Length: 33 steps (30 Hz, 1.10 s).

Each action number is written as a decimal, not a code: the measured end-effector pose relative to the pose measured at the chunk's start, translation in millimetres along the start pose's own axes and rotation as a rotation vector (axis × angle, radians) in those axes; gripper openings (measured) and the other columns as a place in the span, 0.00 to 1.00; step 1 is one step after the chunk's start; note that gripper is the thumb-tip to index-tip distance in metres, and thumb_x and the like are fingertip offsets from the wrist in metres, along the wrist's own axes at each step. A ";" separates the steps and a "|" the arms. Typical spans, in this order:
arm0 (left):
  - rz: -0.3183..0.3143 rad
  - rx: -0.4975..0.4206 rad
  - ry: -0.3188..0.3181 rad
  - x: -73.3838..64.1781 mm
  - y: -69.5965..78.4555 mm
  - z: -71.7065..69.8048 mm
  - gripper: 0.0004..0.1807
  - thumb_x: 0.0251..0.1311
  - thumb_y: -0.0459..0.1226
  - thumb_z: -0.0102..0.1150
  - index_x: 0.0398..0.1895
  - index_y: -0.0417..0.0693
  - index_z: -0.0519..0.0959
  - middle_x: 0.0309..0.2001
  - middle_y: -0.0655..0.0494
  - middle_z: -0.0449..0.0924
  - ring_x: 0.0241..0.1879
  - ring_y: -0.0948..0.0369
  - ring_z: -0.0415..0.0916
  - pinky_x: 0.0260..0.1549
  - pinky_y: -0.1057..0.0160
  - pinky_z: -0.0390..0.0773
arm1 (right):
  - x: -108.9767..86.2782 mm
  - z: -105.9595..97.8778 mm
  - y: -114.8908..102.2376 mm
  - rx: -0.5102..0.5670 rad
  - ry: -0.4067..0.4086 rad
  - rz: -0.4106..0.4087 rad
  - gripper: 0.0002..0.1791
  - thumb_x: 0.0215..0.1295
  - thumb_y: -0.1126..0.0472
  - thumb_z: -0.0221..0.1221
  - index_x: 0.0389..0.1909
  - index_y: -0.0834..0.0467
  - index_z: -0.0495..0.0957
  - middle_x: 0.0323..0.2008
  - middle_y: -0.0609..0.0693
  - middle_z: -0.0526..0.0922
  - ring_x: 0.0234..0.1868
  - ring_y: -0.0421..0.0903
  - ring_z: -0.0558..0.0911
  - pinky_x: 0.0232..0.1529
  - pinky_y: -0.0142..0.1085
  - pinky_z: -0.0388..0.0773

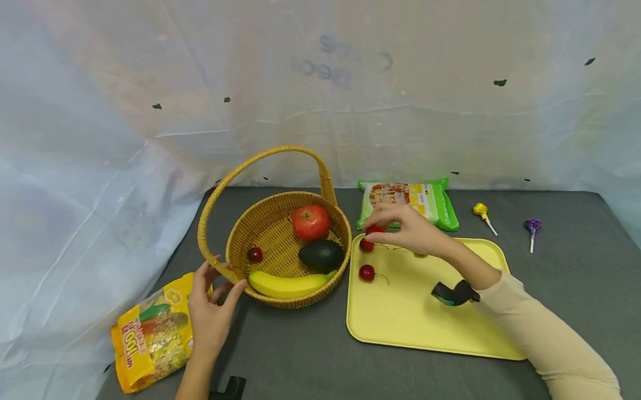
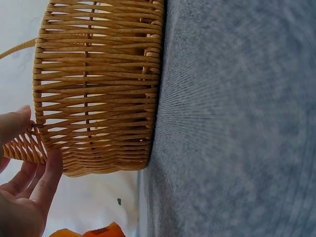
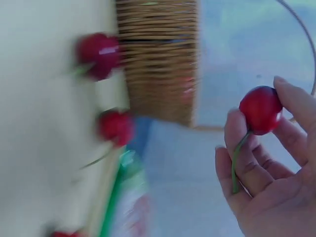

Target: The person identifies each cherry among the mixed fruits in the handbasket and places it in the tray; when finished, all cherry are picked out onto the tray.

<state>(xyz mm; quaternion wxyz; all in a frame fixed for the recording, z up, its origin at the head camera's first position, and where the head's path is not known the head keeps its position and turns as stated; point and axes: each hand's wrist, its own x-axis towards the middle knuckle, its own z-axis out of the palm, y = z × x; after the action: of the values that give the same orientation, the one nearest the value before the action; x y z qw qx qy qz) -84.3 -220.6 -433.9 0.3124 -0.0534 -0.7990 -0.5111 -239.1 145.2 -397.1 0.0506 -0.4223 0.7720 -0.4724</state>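
Observation:
My right hand [image 1: 409, 228] pinches a red cherry [image 3: 261, 109] between thumb and fingers, its green stem hanging down over the fingers. It is raised above the far left corner of a yellow tray [image 1: 413, 316]. Two more cherries, one nearer [image 1: 366, 273] and one farther [image 1: 366, 245], lie along the tray's left side. At the left, my left hand [image 1: 212, 308] holds the wicker basket [image 1: 345, 223] where its handle meets the rim, thumb and fingers on either side. Inside the basket are a cherry [image 1: 255, 255], an apple [image 1: 311, 223], a dark green avocado-shaped fruit [image 1: 321, 256] and a banana [image 1: 289, 284].
A yellow snack bag [image 1: 153, 335] lies left of the basket, close to my left forearm. Behind the tray is a green package [image 1: 446, 202]. Two lollipops, yellow [image 1: 480, 209] and purple [image 1: 532, 225], lie to the right. Pale sheeting [image 1: 404, 129] hangs behind the grey table.

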 end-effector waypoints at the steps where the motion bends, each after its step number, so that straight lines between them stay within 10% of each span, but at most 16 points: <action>1: -0.001 -0.003 0.001 0.0 0.1 -0.1 0.34 0.52 0.14 0.64 0.65 0.27 0.67 0.51 0.31 0.73 0.56 0.51 0.74 0.46 0.73 0.81 | -10.1 -2.4 3.9 -0.007 0.000 0.020 0.10 0.65 0.66 0.65 0.47 0.57 0.86 0.41 0.49 0.83 0.41 0.45 0.77 0.35 0.37 0.74; 6: 0.001 -0.020 0.010 -0.2 -0.3 -0.8 0.34 0.52 0.14 0.63 0.65 0.27 0.67 0.50 0.43 0.76 0.55 0.51 0.75 0.46 0.73 0.81 | -53.8 -5.5 21.5 -0.014 -0.026 0.139 0.09 0.67 0.65 0.64 0.46 0.61 0.85 0.42 0.54 0.84 0.36 0.45 0.78 0.32 0.34 0.77; 13: 0.005 -0.019 0.010 -0.1 1.3 0.5 0.34 0.52 0.13 0.63 0.65 0.26 0.67 0.50 0.35 0.74 0.55 0.50 0.75 0.46 0.73 0.81 | -87.6 -0.8 33.7 -0.066 -0.103 0.245 0.14 0.63 0.67 0.67 0.49 0.64 0.83 0.44 0.54 0.83 0.42 0.44 0.79 0.42 0.37 0.82; 33: 0.003 -0.020 0.007 -0.3 2.0 0.9 0.34 0.52 0.14 0.63 0.65 0.28 0.66 0.49 0.40 0.76 0.54 0.50 0.75 0.46 0.73 0.81 | -92.0 13.3 39.5 -0.251 -0.130 0.247 0.17 0.51 0.65 0.75 0.43 0.59 0.83 0.41 0.48 0.81 0.37 0.40 0.76 0.36 0.32 0.79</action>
<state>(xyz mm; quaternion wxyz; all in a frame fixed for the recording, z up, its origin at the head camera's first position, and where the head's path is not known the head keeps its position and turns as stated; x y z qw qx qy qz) -83.6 -218.8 -432.7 0.3156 -0.0560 -0.7925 -0.5189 -197.9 208.1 -464.4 0.1049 -0.3570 0.8660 -0.3341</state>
